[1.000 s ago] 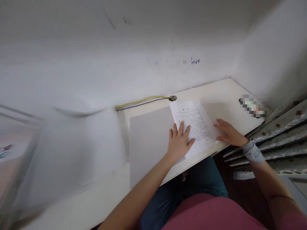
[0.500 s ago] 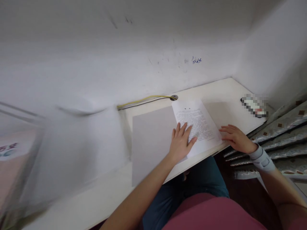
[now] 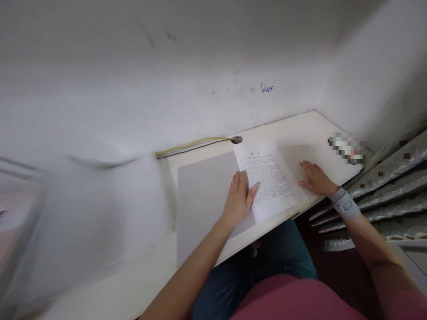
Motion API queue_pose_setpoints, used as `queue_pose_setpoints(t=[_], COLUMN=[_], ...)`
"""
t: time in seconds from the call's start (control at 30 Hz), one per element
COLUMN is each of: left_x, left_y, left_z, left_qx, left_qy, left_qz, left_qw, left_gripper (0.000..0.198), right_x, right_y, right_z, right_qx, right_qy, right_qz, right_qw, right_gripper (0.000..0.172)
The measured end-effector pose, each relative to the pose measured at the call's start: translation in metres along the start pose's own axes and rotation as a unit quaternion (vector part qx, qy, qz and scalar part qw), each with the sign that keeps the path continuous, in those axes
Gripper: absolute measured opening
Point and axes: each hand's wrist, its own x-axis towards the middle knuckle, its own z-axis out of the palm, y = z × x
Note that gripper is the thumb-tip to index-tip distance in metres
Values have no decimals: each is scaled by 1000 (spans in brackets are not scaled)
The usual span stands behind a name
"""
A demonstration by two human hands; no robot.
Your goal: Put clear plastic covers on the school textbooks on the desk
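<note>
The left hand (image 3: 237, 198) lies palm down with its fingers together and thumb apart, over the left margin of the printed sheet (image 3: 268, 171) and the grey panel (image 3: 205, 191) beside it. Nothing is pinched in it. The right hand (image 3: 316, 178) is spread open, palm down, at the right side of the sheet; it has hold of nothing, and whether it presses or only hovers cannot be told.

The sheet lies flat, print up, on the white desk (image 3: 293, 128), between the grey panel and a paler panel (image 3: 295, 153) to its right.

As to progress, laying out appears complete: the sheet is flat and no fold or crease is evident. Any smoothing or aligning seems a matter of finishing; how much is left cannot be judged from this view.

The hands cover part of the lower left print and the right edge. The text is too small to read. Whether the sheet is loose or bound to the panels is unclear. The item at the desk's right end (image 3: 348, 150) is pixelated, and the large white form at left (image 3: 100, 213) is blurred beyond identification.
</note>
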Motion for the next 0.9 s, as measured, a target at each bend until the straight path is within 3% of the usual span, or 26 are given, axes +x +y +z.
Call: queue_pose_setpoints(t=[0.3,0.4,0.7,0.9], left_x=[10,10,4,7], left_y=[21,21,28,42], left_z=[12,11,7,6], left_qx=[115,139,119,68], left_qy=[-49,-63,-98,-124], left_qz=[-24,-10,14,16], left_qw=[992,988,988,990], left_gripper=[81,76,67,75], right_x=[3,3,3,3], right_y=[-7,-5,-5,-4], right_z=[9,11,11,10], right_qx=[-75,-78,-79,-86], right_qy=[4,10,15,9], right_qz=[-23,-26,-31,-31], right_qw=[997,997,996,996], right_gripper=[75,75,77,75])
